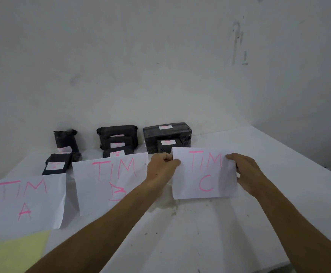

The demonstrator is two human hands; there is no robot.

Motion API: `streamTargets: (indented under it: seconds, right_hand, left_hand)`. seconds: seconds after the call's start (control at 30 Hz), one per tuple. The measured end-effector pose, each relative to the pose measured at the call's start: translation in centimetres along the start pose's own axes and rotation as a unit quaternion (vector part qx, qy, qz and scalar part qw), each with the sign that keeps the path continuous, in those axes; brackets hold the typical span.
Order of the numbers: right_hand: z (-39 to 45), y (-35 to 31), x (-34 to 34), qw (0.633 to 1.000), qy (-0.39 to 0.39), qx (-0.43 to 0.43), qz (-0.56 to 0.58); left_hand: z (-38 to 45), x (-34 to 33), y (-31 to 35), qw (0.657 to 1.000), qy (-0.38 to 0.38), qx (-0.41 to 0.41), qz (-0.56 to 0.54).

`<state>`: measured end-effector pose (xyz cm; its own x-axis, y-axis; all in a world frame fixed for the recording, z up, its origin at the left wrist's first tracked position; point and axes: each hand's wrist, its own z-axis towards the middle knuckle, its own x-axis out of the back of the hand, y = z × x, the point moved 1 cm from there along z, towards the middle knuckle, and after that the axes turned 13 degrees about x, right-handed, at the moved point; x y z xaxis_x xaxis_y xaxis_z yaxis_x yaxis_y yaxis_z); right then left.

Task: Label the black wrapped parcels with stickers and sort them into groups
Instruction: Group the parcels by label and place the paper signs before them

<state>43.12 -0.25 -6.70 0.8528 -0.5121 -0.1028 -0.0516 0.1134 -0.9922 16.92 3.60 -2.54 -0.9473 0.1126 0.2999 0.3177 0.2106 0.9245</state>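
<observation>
Black wrapped parcels with white stickers stand in three groups along the wall: two at the left (56,164), a stack in the middle (117,138), a large one (167,133) with a small one in front at the right. White sheets lettered in pink lie before them: "TIM A" (25,200) and "TIM B" (111,180). The "TIM C" sheet (204,174) is held up off the table in front of the right group. My left hand (161,170) pinches its left edge, and my right hand (245,170) pinches its right edge.
A white table (200,233) meets a pale wall behind the parcels; its right edge runs diagonally at the far right. A yellow sheet (14,251) lies at the near left corner. Small dark specks dot the tabletop near the middle.
</observation>
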Motion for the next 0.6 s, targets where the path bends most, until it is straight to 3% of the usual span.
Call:
streamTargets:
  seconds: [0.23,0.4,0.6]
  right_hand:
    - [-0.1,0.6,-0.5,0.997,-0.029,-0.018,-0.075]
    - [-0.7,0.3,-1.3,0.993,-0.029,-0.009,-0.114]
    - [-1.0,0.0,-2.1,0.994,-0.030,0.016,-0.099]
  left_hand:
    - [0.0,0.1,-0.9,0.991,-0.036,0.040,0.125]
    - [0.2,0.2,-2.0,0.986,-0.042,0.080,0.142]
    - [-0.1,0.1,-1.1,0.981,0.036,-0.006,0.193]
